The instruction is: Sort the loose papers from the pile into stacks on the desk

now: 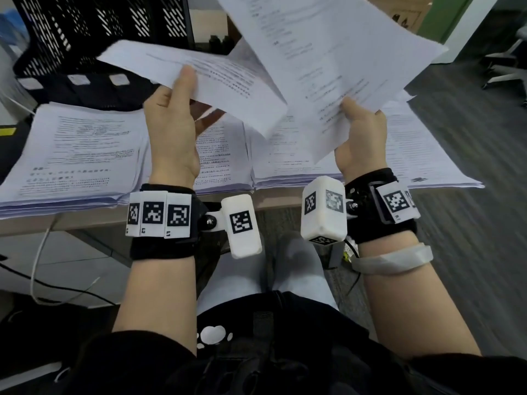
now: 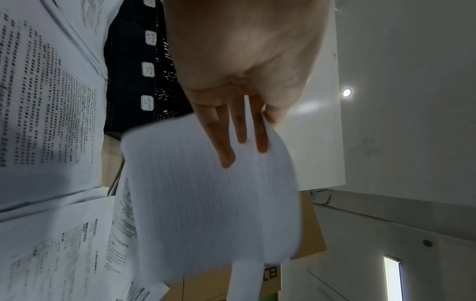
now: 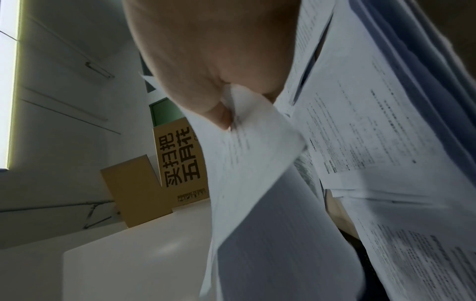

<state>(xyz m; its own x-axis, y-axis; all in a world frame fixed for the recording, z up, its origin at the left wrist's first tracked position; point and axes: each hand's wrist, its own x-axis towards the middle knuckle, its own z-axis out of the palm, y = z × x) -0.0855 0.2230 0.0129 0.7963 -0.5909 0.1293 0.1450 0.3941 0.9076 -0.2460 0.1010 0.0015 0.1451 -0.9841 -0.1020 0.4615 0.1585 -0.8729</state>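
My left hand (image 1: 174, 121) pinches a printed sheet (image 1: 199, 78) above the desk, thumb on top and fingers (image 2: 242, 130) flat beneath it (image 2: 211, 199). My right hand (image 1: 362, 138) grips a larger sheaf of printed papers (image 1: 328, 52) by its lower edge, tilted up and away; its thumb (image 3: 219, 116) presses on the sheaf (image 3: 257, 163). Below both hands, stacks of printed paper lie side by side on the desk: a left stack (image 1: 74, 152), a middle stack (image 1: 222, 155) and a right stack (image 1: 422, 155).
A black mesh file organizer (image 1: 94, 35) with white labels stands at the back left behind the stacks. The desk's front edge (image 1: 85, 220) runs under my wrists. Cables (image 1: 40, 266) hang below left. Cardboard boxes (image 3: 159, 173) stand beyond; carpet floor (image 1: 470, 223) lies right.
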